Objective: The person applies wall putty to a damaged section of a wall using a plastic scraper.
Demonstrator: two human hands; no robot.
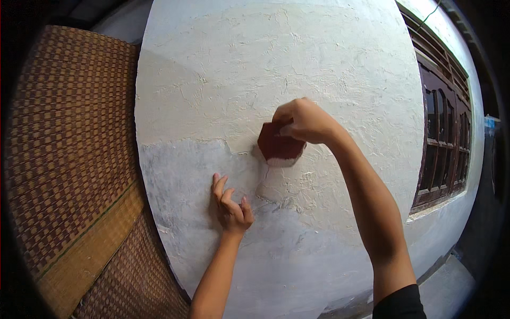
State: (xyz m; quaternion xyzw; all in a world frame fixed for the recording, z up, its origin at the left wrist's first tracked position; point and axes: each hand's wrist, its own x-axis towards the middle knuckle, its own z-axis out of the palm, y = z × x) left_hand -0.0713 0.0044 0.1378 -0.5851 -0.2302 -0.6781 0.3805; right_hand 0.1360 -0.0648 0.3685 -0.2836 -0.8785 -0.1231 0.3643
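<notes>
In my right hand (303, 122) is a dark red, roughly hexagonal flat tool (276, 148), held near its upper part against the middle of the wall, with white paste along its lower edge. My left hand (229, 207) is lower and to the left, fingers apart and resting on bare grey wall (180, 186), holding nothing. Above and right of it, cream textured coating (281, 58) covers the wall, ending in a ragged border with the grey part. A thin crack runs below the tool.
Woven brown mats (69, 133) stand along the left side. A dark wooden window (443, 143) with small panes is set into the wall at the right, with a slatted opening above it. A grey concrete strip (451, 282) shows at the lower right.
</notes>
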